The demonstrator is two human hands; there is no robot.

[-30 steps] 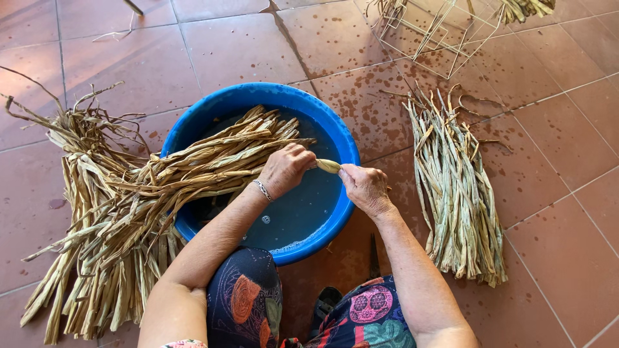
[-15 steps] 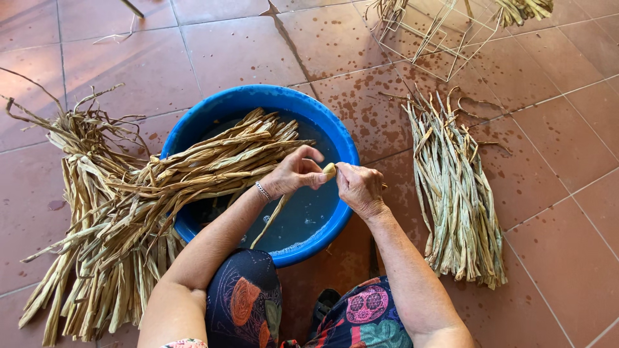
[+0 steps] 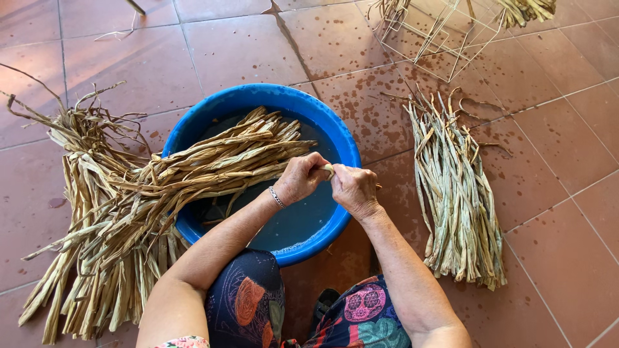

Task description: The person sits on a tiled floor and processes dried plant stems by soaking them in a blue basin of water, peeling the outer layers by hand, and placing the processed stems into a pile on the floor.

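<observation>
Dried strip (image 3: 328,169) pinched between left hand (image 3: 300,178), right hand (image 3: 353,189); one blue basin (image 3: 335,132).

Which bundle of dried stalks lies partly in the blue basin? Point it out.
The brown bundle on the left: its tips rest in the blue basin. The greener bundle lies wholly on the tiles.

Glossy blue plastic basin (image 3: 193,135), dry fibrous plant strips (image 3: 213,164), matt terracotta floor tiles (image 3: 238,45).

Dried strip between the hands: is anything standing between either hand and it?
Nothing visible does. The left hand and right hand both pinch the pale strip directly, above the water in the blue basin.
</observation>
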